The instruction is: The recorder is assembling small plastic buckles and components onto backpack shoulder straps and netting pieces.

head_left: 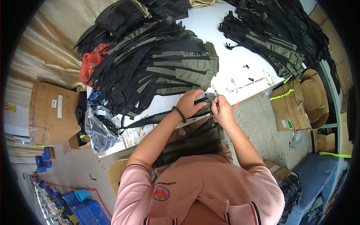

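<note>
At the table's near edge, my left hand [190,105] curls over an olive and black mesh fabric strap piece [150,119], its fingers on the cloth. My right hand [223,110] pinches the right-hand end of the same piece, close beside the left. The strap's black mesh tail trails left along the white table [228,56]. Just beyond my hands lies a large fanned pile of similar strap pieces [168,67], olive at the right ends. More dark olive pieces [195,144] lie over my lap.
Another pile of black and olive pieces [273,41] lies at the far right. A red plastic bag [89,67] and a clear plastic bag [100,129] sit at the table's left side. Cardboard boxes stand left [56,116] and right [287,107]. Blue crates [86,210] are on the floor.
</note>
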A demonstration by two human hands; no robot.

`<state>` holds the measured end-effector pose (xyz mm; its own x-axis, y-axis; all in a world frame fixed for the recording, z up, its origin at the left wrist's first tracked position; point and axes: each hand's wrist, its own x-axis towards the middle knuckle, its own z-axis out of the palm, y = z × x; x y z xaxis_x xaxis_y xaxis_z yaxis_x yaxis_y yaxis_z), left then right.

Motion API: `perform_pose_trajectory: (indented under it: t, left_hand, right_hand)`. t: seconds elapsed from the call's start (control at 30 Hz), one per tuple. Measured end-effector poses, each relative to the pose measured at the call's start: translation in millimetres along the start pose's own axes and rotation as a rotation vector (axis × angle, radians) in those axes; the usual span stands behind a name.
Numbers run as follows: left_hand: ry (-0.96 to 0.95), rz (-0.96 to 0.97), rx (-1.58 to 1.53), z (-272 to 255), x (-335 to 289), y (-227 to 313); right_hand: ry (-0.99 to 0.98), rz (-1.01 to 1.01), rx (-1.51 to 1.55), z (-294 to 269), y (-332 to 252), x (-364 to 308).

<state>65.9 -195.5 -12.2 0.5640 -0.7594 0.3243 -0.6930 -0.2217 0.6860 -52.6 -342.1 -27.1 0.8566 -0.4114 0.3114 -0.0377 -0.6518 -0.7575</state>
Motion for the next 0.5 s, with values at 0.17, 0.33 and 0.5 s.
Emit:
perform_pose_trajectory:
  t: [0.17, 0.33, 0.5]
  left_hand:
    - [-0.107, -0.348, -0.285, 17.3, 1.2, 14.5]
    - [-0.027, -0.332, -0.255, 19.8, -7.3, 25.2]
    - [0.089, -0.140, -0.127, 23.5, -23.6, 46.0]
  right_hand:
    - [0.154, -0.145, -0.133, -5.8, -8.1, 1.7]
    - [0.110, -0.358, -0.229, -14.8, -8.3, 22.4]
    - [0.161, 0.048, 0.142, 0.9, 12.8, 23.1]
